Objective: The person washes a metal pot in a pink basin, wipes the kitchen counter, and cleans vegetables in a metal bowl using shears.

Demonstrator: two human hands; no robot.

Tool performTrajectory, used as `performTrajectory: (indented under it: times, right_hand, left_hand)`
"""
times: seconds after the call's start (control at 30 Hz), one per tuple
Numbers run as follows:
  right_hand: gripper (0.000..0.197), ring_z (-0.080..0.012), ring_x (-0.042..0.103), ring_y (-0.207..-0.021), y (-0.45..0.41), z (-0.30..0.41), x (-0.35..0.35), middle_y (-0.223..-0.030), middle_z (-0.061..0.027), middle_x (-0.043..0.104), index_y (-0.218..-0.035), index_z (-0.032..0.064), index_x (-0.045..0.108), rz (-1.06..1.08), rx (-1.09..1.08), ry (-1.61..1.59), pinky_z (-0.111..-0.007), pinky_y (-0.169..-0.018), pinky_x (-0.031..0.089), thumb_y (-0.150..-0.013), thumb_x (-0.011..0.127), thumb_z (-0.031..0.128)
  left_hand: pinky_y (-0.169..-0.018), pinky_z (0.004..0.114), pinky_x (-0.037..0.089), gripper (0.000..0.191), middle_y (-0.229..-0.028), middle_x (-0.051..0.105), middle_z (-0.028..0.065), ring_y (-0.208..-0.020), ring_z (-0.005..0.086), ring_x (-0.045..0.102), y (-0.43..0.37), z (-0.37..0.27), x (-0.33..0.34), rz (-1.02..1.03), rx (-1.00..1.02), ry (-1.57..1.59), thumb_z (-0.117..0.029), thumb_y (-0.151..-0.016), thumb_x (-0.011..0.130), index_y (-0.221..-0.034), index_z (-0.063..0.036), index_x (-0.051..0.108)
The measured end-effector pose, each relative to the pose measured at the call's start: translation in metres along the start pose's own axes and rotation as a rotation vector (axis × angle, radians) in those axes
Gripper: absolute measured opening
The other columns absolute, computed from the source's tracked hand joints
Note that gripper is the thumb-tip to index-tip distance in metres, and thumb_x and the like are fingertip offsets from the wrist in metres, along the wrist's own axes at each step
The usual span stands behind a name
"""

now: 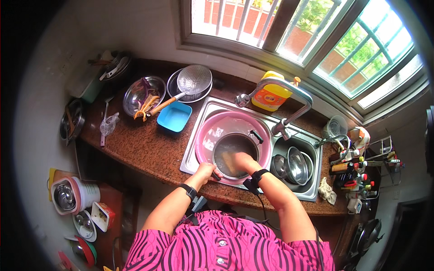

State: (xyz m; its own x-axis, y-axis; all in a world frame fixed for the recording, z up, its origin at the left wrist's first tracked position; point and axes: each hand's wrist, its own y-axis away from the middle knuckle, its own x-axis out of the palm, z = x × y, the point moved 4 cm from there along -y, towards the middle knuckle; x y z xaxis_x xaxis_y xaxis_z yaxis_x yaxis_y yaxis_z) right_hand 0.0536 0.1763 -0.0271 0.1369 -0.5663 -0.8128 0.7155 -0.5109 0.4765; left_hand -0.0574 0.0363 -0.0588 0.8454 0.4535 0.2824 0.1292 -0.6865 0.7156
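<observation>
A metal pot (252,145) with water in it sits inside a pink plastic basin (203,128), which rests in the larger bowl of the steel double sink (200,117). My left hand (207,172) grips the pot's near black handle (216,176). The far handle (256,136) stands free. Inside the pot is my right hand (241,160), on or beside a tan-brown thing (229,162) under the cloudy water; the fingers are hidden, and I cannot tell whether that thing is a sponge or pad, or whether it is held.
Metal bowls (297,165) stand in the smaller sink bowl. Over the sink arches a faucet (303,93), beside a yellow jug (271,96). Left of the sink are a blue plastic container (174,117), a perforated skimmer (194,79) and a bowl of peelings (130,98). Bottles (344,166) and a cloth (327,192) lie right.
</observation>
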Motion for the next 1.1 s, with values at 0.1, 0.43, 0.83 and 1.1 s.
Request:
performTrajectory:
  times: [0.1,0.43,0.83,1.1]
  right_hand:
    - [0.032,-0.0331,0.063,-0.093,-0.011,-0.01,0.012,-0.1,-0.0187,0.065,-0.106,0.0058,0.063,-0.029,0.013,0.042,-0.041,-0.08,0.05,-0.077,0.061,0.018]
    - [0.021,-0.035,0.063,-0.09,-0.04,-0.01,0.071,-0.099,-0.0194,0.065,-0.094,0.0037,0.068,0.224,-0.103,0.154,-0.039,-0.076,0.05,-0.079,0.057,0.015]
    - [0.025,-0.01,0.053,-0.058,-0.008,0.056,0.009,-0.066,-0.0019,0.062,-0.075,0.0033,0.065,0.071,0.177,-0.82,-0.026,-0.054,0.043,-0.085,0.064,0.026]
    - [0.021,-0.0325,0.06,-0.067,-0.03,-0.032,0.092,-0.075,-0.0122,0.065,-0.082,0.0165,0.063,0.152,-0.34,0.05,-0.041,-0.062,0.047,-0.079,0.055,0.035]
  left_hand:
    - [-0.053,0.036,0.053,0.029,-0.067,0.063,0.0138,-0.063,0.0256,0.065,0.001,0.001,0.001,0.0,0.004,-0.008,-0.015,-0.093,0.043,-0.073,0.0005,0.057]
    - [-0.054,0.036,0.053,0.03,-0.066,0.061,0.0103,-0.065,0.0246,0.066,0.001,-0.001,0.002,-0.003,0.019,-0.063,-0.019,-0.095,0.042,-0.074,-0.0021,0.055]
    - [-0.05,0.035,0.049,0.057,-0.06,0.055,0.0073,-0.06,0.0256,0.066,0.011,0.002,-0.003,-0.07,0.092,0.004,-0.051,-0.096,0.032,-0.077,-0.0027,0.053]
    - [-0.054,0.033,0.051,0.038,-0.06,0.051,0.003,-0.058,0.022,0.063,-0.003,0.001,0.019,0.109,0.183,-0.015,-0.035,-0.096,0.047,-0.073,-0.0048,0.052]
